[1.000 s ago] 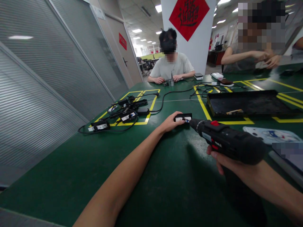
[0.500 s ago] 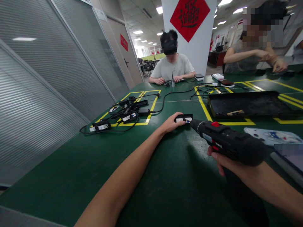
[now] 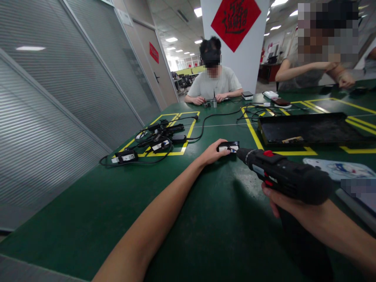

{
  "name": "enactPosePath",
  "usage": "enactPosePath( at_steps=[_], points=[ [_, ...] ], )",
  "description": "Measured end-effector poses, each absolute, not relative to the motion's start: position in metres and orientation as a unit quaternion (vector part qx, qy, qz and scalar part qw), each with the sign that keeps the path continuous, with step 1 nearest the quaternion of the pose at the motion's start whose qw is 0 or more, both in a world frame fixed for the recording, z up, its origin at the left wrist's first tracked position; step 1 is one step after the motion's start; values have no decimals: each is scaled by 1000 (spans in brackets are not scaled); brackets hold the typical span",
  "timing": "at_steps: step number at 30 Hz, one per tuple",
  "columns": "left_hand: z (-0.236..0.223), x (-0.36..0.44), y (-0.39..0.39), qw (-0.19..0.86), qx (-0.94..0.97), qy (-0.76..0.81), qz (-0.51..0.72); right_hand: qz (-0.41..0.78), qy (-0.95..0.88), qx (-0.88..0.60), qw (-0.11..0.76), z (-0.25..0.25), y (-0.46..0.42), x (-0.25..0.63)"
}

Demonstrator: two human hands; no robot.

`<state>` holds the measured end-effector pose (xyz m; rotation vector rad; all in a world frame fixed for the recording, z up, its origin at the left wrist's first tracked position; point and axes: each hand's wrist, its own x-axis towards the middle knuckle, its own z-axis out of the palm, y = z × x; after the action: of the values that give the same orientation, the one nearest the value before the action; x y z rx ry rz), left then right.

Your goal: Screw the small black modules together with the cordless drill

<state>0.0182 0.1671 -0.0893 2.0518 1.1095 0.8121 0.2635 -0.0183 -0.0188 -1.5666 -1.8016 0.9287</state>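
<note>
My right hand [image 3: 286, 201] is closed around the grip of a black cordless drill [image 3: 282, 172] with red switches. The drill lies nearly level and points left. Its chuck end is right beside a small black box with a white label [image 3: 234, 145], on the green table. Whether the bit touches the box I cannot tell. My left hand [image 3: 214, 152] grips this box from its left side, thumb in front and fingers over the back. Part of the box is hidden under those fingers.
Left on the green table [image 3: 117, 219], black power adapters with cables [image 3: 160, 135] lie in a heap. Right are a black tray [image 3: 308, 129] and a phone-like patterned case [image 3: 343, 168]. A co-worker [image 3: 216, 84] sits opposite; another person [image 3: 308, 74] sits at the far right.
The drill and my right hand have shifted very slightly to the right. My left hand and the black box hold nearly the same place. The far-right person's hands have moved.
</note>
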Motion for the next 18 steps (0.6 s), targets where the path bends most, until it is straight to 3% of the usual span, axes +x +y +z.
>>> enactPosePath(
  at_steps=[4,8,14,18],
  points=[
    [-88,19,166,329,783,431,304,371,-667,-604,230,-25,-16,266],
    [-88,18,167,330,784,428,306,434,-635,-588,249,-27,-18,267],
    [-86,19,166,340,779,432,302,376,-667,-601,228,-22,-18,265],
    [-86,19,166,339,776,437,303,424,-641,-587,256,-24,-15,265]
  ],
)
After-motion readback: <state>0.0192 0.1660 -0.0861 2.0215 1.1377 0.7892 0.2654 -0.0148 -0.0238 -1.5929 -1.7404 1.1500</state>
